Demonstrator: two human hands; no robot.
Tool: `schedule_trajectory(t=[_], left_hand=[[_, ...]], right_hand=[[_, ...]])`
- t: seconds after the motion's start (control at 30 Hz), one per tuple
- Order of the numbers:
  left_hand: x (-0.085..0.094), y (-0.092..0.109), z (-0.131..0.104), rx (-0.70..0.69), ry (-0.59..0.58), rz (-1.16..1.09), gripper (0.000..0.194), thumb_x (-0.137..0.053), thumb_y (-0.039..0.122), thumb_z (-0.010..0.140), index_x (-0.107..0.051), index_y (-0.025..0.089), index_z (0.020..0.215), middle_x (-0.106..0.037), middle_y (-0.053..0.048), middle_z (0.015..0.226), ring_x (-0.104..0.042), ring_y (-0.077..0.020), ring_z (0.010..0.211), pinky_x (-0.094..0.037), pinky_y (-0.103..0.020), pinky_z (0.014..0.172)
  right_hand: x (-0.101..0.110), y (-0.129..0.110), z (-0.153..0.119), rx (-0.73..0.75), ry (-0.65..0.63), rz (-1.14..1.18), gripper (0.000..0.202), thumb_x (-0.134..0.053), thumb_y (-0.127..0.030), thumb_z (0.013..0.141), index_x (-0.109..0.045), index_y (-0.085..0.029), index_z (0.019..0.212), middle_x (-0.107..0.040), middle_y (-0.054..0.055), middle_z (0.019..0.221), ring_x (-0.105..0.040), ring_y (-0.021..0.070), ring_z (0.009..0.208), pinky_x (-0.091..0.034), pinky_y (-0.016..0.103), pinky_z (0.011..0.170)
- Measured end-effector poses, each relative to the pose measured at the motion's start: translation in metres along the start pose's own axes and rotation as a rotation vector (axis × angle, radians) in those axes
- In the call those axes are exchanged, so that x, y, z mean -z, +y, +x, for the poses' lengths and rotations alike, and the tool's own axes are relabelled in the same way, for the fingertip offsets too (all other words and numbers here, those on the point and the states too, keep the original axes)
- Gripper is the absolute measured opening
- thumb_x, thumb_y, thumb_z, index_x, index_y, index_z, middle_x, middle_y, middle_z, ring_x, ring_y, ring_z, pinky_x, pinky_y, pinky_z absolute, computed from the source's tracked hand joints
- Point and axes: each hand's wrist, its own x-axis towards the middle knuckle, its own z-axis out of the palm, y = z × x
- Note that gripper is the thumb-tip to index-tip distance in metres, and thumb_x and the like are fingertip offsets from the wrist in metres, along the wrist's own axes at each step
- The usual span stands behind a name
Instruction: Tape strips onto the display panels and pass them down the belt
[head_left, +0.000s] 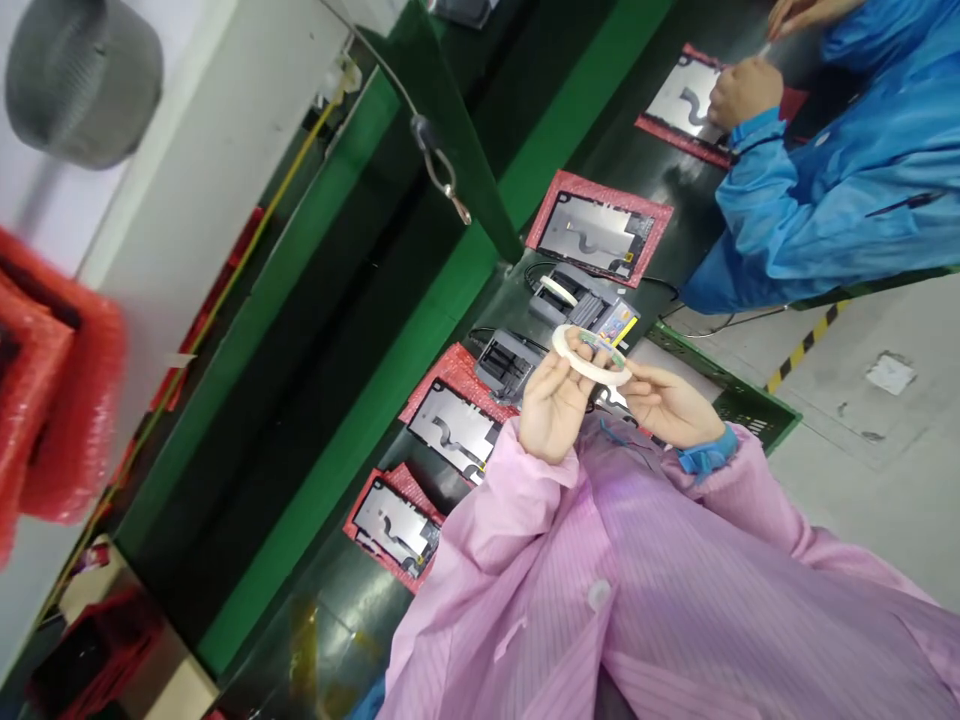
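A roll of white tape (581, 365) is held up in front of my body over the bench edge. My left hand (556, 405) is closed around its near left side, with fingers reaching into the ring. My right hand (671, 403) pinches its right edge with thumb and fingertips. Just beyond the roll stand two grey tape dispensers, a nearer one (506, 365) and a farther one (570, 297) carrying another white roll. A small card with a colourful print (619, 322) shows behind the held roll. Pink sleeves cover both my arms, and a blue band circles my right wrist.
Tablet screen panels (454, 425) lie on red bubble wrap along the dark bench, with another panel (592, 235) past the dispensers. A co-worker in a blue sleeve (810, 200) handles a panel (684, 95). A wire loop (439, 170) hangs near a green divider (457, 120).
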Motion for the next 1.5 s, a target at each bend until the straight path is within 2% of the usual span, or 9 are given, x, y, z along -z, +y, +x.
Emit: schedule_trajectory(t=[0.1, 0.17, 0.23, 0.33, 0.5, 0.6, 0.8, 1.13, 1.5], left_hand=[[0.004, 0.000, 0.005, 0.100, 0.107, -0.070, 0.034, -0.035, 0.023, 0.104, -0.068, 0.014, 0.102, -0.048, -0.001, 0.071, -0.062, -0.0136, 0.076, -0.058, -0.039, 0.094], [0.004, -0.004, 0.005, 0.191, 0.181, -0.147, 0.042, -0.028, 0.021, 0.107, -0.068, 0.014, 0.095, -0.031, 0.003, 0.062, -0.044, -0.0085, 0.054, -0.059, -0.027, 0.077], [0.001, -0.012, 0.003, 0.277, 0.242, -0.267, 0.046, -0.025, 0.023, 0.109, -0.067, 0.014, 0.092, -0.021, 0.006, 0.060, -0.027, -0.0072, 0.045, -0.050, -0.016, 0.056], [-0.002, -0.022, -0.002, 0.343, 0.280, -0.486, 0.047, -0.022, 0.022, 0.110, -0.063, 0.014, 0.089, -0.019, 0.007, 0.060, -0.020, -0.0053, 0.042, -0.033, -0.009, 0.042], [0.000, -0.025, -0.004, 0.354, 0.272, -0.669, 0.050, -0.024, 0.026, 0.110, -0.046, 0.015, 0.067, -0.023, 0.008, 0.057, -0.022, -0.0007, 0.040, -0.032, -0.005, 0.044], [0.003, -0.022, -0.001, 0.353, 0.265, -0.615, 0.051, -0.028, 0.033, 0.109, -0.036, 0.017, 0.061, -0.020, 0.008, 0.053, -0.016, -0.0024, 0.038, -0.033, -0.009, 0.042], [0.003, -0.014, 0.005, 0.336, 0.300, -0.412, 0.063, -0.040, 0.060, 0.100, -0.024, 0.020, 0.055, -0.008, 0.009, 0.044, -0.001, -0.0050, 0.037, -0.012, -0.017, 0.030], [0.008, -0.002, 0.002, 0.184, 0.328, -0.424, 0.068, -0.044, 0.064, 0.098, -0.023, 0.019, 0.052, -0.008, 0.010, 0.041, -0.006, -0.0029, 0.031, -0.012, -0.014, 0.029], [0.013, -0.026, 0.005, 0.163, 0.366, -0.408, 0.062, -0.053, 0.057, 0.096, -0.028, 0.020, 0.052, -0.014, 0.011, 0.040, -0.008, -0.0020, 0.031, -0.012, -0.015, 0.030]], right_hand=[[-0.007, 0.001, -0.010, 0.093, 0.070, -0.064, 0.016, -0.062, -0.032, 0.088, -0.064, -0.020, 0.098, -0.060, 0.002, 0.084, -0.049, 0.0074, 0.061, -0.050, 0.015, 0.051], [-0.017, 0.003, -0.017, 0.164, 0.085, -0.094, 0.029, -0.071, -0.035, 0.083, -0.063, -0.022, 0.108, -0.066, 0.002, 0.095, -0.054, 0.0081, 0.067, -0.052, 0.017, 0.055], [-0.027, 0.008, -0.022, 0.222, 0.068, -0.097, 0.042, -0.079, -0.033, 0.077, -0.061, -0.024, 0.113, -0.069, 0.003, 0.100, -0.054, 0.0082, 0.067, -0.049, 0.018, 0.054], [-0.036, 0.019, -0.024, 0.311, 0.025, -0.101, 0.047, -0.083, -0.032, 0.075, -0.060, -0.023, 0.115, -0.070, 0.004, 0.099, -0.055, 0.0084, 0.066, -0.045, 0.018, 0.051], [-0.036, 0.030, -0.023, 0.413, -0.032, -0.204, 0.044, -0.077, -0.031, 0.083, -0.060, -0.024, 0.123, -0.071, 0.005, 0.102, -0.057, 0.0096, 0.068, -0.045, 0.020, 0.053], [-0.039, 0.030, -0.025, 0.456, -0.053, -0.264, 0.036, -0.076, -0.030, 0.086, -0.062, -0.024, 0.119, -0.071, 0.003, 0.095, -0.059, 0.0103, 0.068, -0.050, 0.023, 0.060], [-0.045, 0.029, -0.028, 0.551, -0.115, -0.298, 0.015, -0.071, -0.034, 0.090, -0.065, -0.022, 0.097, -0.071, 0.002, 0.086, -0.066, 0.0124, 0.078, -0.053, 0.025, 0.073], [-0.033, 0.031, -0.023, 0.426, -0.117, -0.251, 0.023, -0.074, -0.040, 0.085, -0.064, -0.020, 0.083, -0.067, 0.000, 0.075, -0.057, 0.0116, 0.066, -0.043, 0.024, 0.062], [-0.037, 0.024, -0.022, 0.296, 0.024, -0.224, 0.013, -0.063, -0.028, 0.078, -0.070, -0.017, 0.079, -0.062, -0.001, 0.066, -0.047, 0.0094, 0.057, -0.031, 0.024, 0.054]])
